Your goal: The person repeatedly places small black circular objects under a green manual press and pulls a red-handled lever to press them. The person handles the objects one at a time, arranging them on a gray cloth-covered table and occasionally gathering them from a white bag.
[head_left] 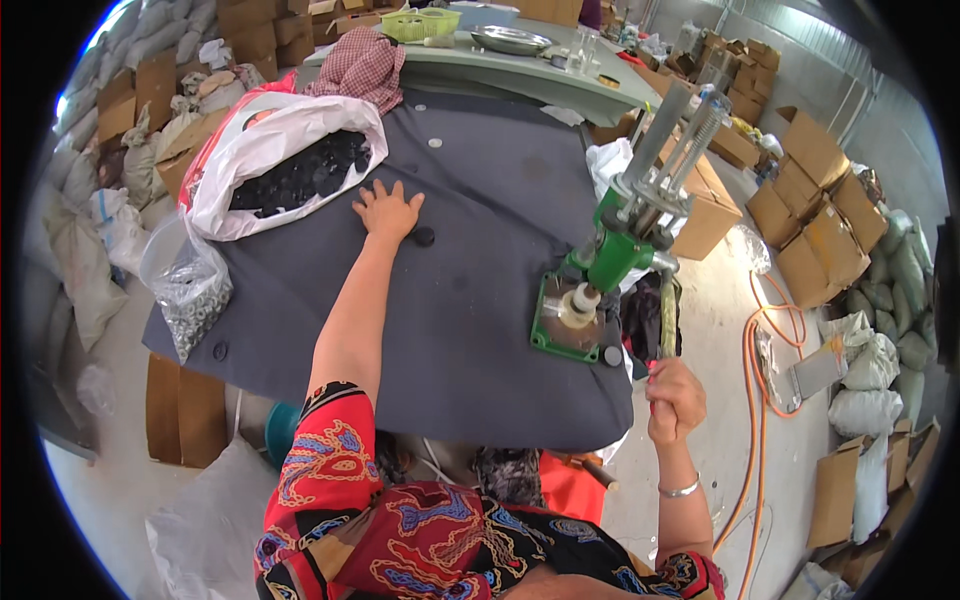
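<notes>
Past the far edge of your table (470,330) stands a greenish second table (520,72); rightward you have pale floor (720,390) and grey wall (900,130).

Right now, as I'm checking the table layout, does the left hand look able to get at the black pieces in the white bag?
Probably yes: the left hand is close beside the white bag, whose open mouth bares the black pieces; only the bag's rim seems in between.

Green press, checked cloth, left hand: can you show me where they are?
Green press (612,260), head view: its green body.
Checked cloth (358,70), head view: middle of the bundle.
Left hand (388,213), head view: back of the hand.
</notes>
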Demonstrator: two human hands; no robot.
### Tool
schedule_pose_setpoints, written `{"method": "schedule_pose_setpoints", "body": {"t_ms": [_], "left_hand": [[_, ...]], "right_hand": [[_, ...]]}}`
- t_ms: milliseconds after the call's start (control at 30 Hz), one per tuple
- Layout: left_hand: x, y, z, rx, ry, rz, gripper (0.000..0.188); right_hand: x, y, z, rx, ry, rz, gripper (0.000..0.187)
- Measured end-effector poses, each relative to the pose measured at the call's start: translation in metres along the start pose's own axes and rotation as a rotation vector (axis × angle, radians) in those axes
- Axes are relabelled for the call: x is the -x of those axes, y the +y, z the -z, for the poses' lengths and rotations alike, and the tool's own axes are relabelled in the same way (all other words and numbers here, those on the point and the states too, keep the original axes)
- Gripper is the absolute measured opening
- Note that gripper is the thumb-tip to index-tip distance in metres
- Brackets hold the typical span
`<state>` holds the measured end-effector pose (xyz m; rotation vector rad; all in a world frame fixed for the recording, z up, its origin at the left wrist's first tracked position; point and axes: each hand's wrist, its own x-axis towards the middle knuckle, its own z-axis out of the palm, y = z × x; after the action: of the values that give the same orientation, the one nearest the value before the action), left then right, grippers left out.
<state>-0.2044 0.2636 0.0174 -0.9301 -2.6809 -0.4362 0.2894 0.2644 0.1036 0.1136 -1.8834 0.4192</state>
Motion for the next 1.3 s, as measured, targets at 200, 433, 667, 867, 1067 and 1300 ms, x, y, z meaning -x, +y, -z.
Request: {"method": "schedule_pose_setpoints", "body": {"t_ms": [200, 433, 667, 867, 1067, 1300], "left_hand": [[-0.005, 0.011, 0.01, -0.051, -0.297, 0.041, 0.065], [0.05, 0.033, 0.021, -0.074, -0.327, -0.147, 0.062], [0.126, 0.032, 0.03, -0.066, -0.277, -0.34, 0.059], [0.128, 0.009, 0.029, 0.267, -0.074, -0.371, 0.048], [0.17, 0.003, 0.086, 0.407, 0.068, -0.556, 0.037], [0.221, 0.024, 0.069, 0.077, -0.007, -0.702, 0.034]], "right_hand": [[0.007, -0.001, 0.003, 0.014, -0.023, -0.05, 0.015], [0.008, 0.001, 0.0, -0.005, 0.027, -0.011, 0.007], [0.002, 0.001, -0.001, 0.012, 0.019, 0.031, 0.008], [0.001, -0.003, 0.003, 0.029, -0.031, -0.024, 0.012], [-0.009, -0.01, 0.014, -0.024, -0.081, -0.159, 0.012], [-0.051, -0.015, 0.03, -0.222, 0.012, -0.494, 0.015]]}}
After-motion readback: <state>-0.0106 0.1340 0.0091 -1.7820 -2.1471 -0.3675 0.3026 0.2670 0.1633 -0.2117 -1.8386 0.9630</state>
